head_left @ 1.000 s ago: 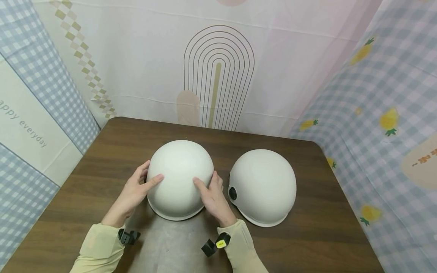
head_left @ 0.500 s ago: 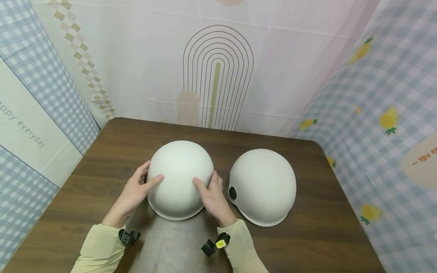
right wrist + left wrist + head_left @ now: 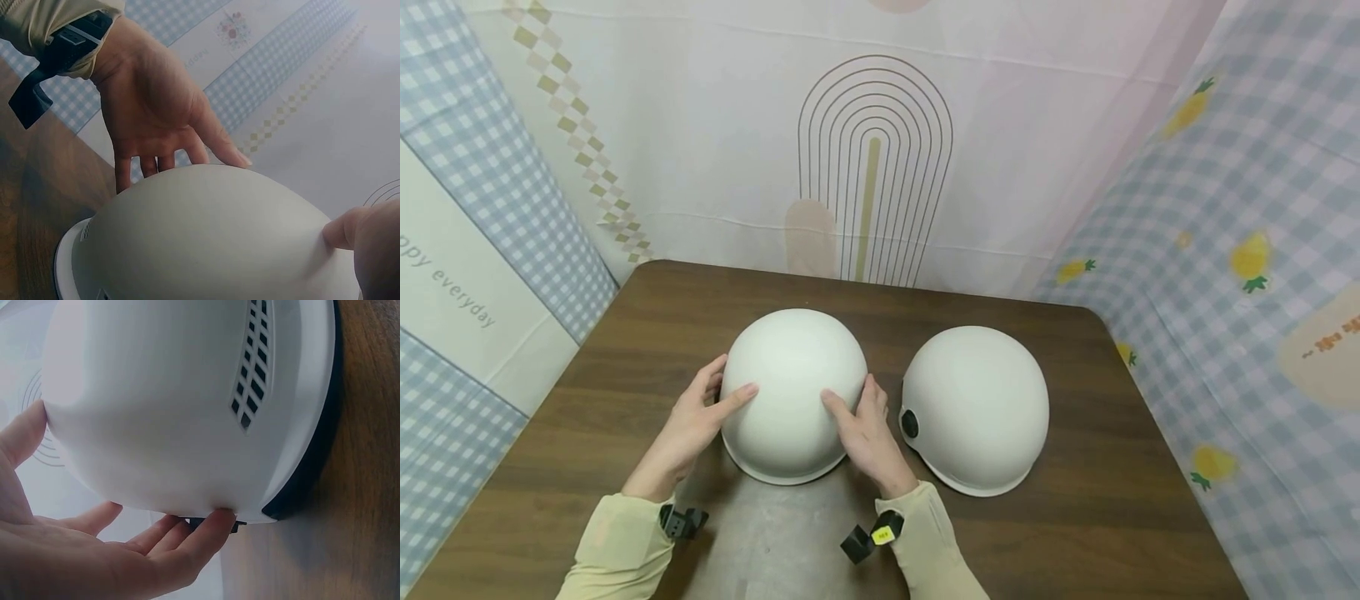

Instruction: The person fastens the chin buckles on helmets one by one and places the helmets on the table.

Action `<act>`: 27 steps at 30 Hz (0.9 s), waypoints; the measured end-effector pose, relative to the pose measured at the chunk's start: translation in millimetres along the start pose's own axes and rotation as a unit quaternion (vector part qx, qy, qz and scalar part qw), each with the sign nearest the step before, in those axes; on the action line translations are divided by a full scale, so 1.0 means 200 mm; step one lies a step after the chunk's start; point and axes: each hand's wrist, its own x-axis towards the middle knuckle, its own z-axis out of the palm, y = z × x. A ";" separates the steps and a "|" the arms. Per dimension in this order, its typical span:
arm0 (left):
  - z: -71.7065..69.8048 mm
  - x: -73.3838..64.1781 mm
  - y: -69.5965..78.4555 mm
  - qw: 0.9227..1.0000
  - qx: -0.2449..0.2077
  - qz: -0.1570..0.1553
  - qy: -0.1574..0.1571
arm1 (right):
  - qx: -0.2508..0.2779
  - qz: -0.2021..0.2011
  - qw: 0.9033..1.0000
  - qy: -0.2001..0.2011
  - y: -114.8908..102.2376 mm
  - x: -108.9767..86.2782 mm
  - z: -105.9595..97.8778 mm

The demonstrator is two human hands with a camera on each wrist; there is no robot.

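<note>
A glossy white helmet (image 3: pixel 793 358) sits dome up on the wooden table (image 3: pixel 647 333), left of the middle in the head view. My left hand (image 3: pixel 696 421) holds its left side, thumb on the dome and fingertips down near the edge. From the right side my right hand (image 3: pixel 872 433) grips it in the same way, its fingers partly hidden behind the shell. Slotted vents (image 3: pixel 253 369) and a black rim strip (image 3: pixel 312 469) show in the left wrist view. The right wrist view has the left hand (image 3: pixel 153 103) across the dome.
A second white helmet (image 3: pixel 981 400) with a round black piece (image 3: pixel 911 423) on its side stands just right of my right hand. Patterned cloths (image 3: pixel 715 125) hang behind and beside the table. Black camera mounts (image 3: pixel 683 522) sit on both wrists.
</note>
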 end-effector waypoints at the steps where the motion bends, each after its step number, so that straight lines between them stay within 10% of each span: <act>1: 0.00 0.00 0.00 1.000 0.001 -0.001 0.001 | 0.000 0.000 1.000 0.000 0.00 0.00 0.00; 27: 0.02 -0.02 0.04 0.999 0.014 -0.039 0.021 | -0.006 -0.029 0.999 0.020 0.01 0.02 0.02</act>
